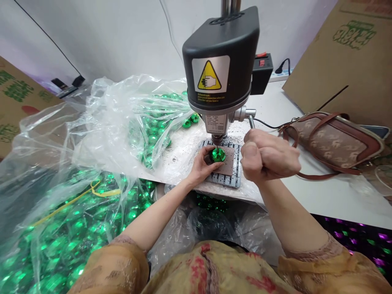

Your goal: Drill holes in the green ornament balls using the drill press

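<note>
A shiny green faceted ball (218, 155) is pinched between the thumb and fingers of my left hand (204, 164). It rests on a brown board (227, 166) over the slotted metal base (234, 179) of a black drill press (220, 45). The drill's tip comes down onto the top of the ball. To the right of the drill head, my right hand (268, 156) is closed in a fist around the lower end of the metal feed lever (251, 121).
Clear plastic bags with green balls (153, 130) cover the left side and hang below the table edge. Cardboard boxes (346, 61) stand at both sides. A brown patterned handbag (339, 141) lies at the right. Dark shavings are scattered around the base.
</note>
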The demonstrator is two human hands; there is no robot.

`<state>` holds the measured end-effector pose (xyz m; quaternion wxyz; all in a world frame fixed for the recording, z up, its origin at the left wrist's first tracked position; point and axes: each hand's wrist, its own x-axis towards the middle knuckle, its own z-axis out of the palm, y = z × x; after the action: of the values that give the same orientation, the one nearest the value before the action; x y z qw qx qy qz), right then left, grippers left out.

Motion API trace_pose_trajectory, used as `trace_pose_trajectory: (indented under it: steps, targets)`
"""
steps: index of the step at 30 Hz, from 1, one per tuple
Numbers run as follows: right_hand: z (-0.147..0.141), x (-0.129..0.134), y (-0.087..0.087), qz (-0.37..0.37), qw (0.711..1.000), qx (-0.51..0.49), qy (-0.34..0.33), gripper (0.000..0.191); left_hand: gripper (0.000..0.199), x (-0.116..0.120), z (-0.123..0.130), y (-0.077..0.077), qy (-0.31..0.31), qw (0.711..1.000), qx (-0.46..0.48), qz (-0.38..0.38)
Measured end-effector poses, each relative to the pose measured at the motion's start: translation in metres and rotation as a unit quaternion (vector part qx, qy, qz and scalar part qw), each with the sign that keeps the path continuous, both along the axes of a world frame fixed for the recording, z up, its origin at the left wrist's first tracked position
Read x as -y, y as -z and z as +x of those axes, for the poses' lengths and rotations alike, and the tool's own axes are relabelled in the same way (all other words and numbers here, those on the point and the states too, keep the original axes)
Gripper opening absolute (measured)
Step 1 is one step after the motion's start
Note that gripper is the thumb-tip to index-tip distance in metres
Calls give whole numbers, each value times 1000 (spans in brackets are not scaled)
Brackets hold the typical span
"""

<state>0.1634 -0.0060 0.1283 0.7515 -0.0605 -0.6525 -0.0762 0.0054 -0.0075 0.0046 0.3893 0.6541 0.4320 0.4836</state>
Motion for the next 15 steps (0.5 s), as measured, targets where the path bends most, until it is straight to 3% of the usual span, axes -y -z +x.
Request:
trace_pose_trajectory:
  steps: [3, 7, 8, 11, 13, 15]
  targets:
    - [-1, 6, -8, -23, 1000, -2, 3, 43, 60, -1, 1, -1, 1, 1000, 8, -5]
    - [-7, 10, -39, -140, 988, -65, 21, 40, 55, 2, 5, -5, -33, 999, -13, 9]
    - [-8, 10, -48, -195, 975, -107, 11, 42, 53, 5, 6, -6, -56, 998, -28, 24]
    - [-11, 8, -67, -219, 966, -136, -9, 44, 46, 26, 1, -8, -102, 985, -102, 98]
    - [-11, 7, -71, -231, 965, -125, -1, 44, 45, 47, -8, -6, -44, 971, -167, 167]
    - [-12, 8, -71, -237, 964, -123, 2, 44, 41, 70, -21, 0, 95, 929, -256, 248]
